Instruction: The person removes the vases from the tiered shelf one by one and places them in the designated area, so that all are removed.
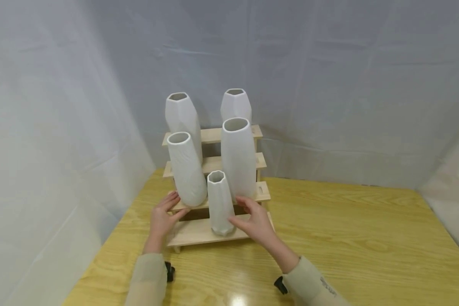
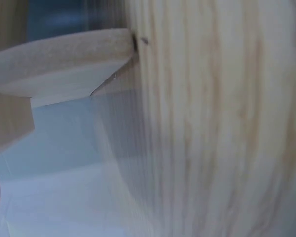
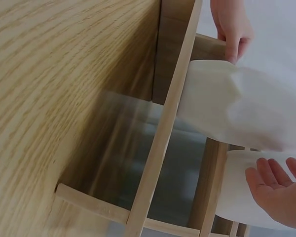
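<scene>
White vases stand on a stepped wooden stand (image 1: 191,235). The short fluted vase (image 1: 219,204) is on the lowest step, with a textured vase (image 1: 186,170) behind it on the left and a taller smooth vase (image 1: 238,161) on the right. My left hand (image 1: 164,214) is at the left end of the second step, thumb and fingers spread by the textured vase's base; whether they touch it is hard to tell. Beside the fluted vase is my right hand (image 1: 254,221), fingers loosely bent, thumb by its lower side. The right wrist view shows this hand (image 3: 281,192) apart from the vases.
Two faceted white vases (image 1: 180,112) (image 1: 235,106) stand farther back on the stand. Beneath it is a yellow wood-grain table (image 1: 359,238). Pale sheeting (image 1: 352,93) hangs behind and at both sides. Wood boards (image 2: 212,118) fill much of the left wrist view.
</scene>
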Motion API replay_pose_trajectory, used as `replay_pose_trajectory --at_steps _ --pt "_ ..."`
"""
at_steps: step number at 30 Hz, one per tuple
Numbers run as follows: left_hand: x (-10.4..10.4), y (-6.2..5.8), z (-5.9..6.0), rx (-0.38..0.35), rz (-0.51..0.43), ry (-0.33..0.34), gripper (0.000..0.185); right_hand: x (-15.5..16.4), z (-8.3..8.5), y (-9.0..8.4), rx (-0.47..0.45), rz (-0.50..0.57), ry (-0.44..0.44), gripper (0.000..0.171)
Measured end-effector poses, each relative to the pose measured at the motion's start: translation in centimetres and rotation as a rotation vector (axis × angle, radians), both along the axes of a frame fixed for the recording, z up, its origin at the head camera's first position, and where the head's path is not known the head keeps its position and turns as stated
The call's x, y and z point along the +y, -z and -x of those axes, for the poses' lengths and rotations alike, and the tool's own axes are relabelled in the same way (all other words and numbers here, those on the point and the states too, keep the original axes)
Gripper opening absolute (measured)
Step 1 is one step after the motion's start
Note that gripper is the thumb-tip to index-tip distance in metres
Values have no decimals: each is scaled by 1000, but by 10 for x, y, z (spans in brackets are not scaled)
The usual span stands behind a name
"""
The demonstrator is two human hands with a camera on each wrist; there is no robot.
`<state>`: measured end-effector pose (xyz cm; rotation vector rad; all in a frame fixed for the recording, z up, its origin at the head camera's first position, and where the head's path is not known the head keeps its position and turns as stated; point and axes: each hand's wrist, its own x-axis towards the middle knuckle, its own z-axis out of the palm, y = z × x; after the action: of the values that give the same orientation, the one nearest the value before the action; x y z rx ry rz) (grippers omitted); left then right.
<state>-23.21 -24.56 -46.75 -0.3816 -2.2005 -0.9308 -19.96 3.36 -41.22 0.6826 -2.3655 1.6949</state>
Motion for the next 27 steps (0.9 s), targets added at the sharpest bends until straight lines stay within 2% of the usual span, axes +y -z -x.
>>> replay_pose_trajectory --at_steps 6,12,18,27 --pt "0 -2 -1 -7 13 -11 49 -7 2 3 -6 51 -35 51" --pt "1 -3 -2 -14 11 -18 48 -12 3 5 12 21 -9 56" --pt "2 -2 -2 -46 -5 -5 49 -16 4 7 27 36 20 57" --pt "0 -1 -2 -65 5 -21 49 -24 4 8 104 55 77 57"
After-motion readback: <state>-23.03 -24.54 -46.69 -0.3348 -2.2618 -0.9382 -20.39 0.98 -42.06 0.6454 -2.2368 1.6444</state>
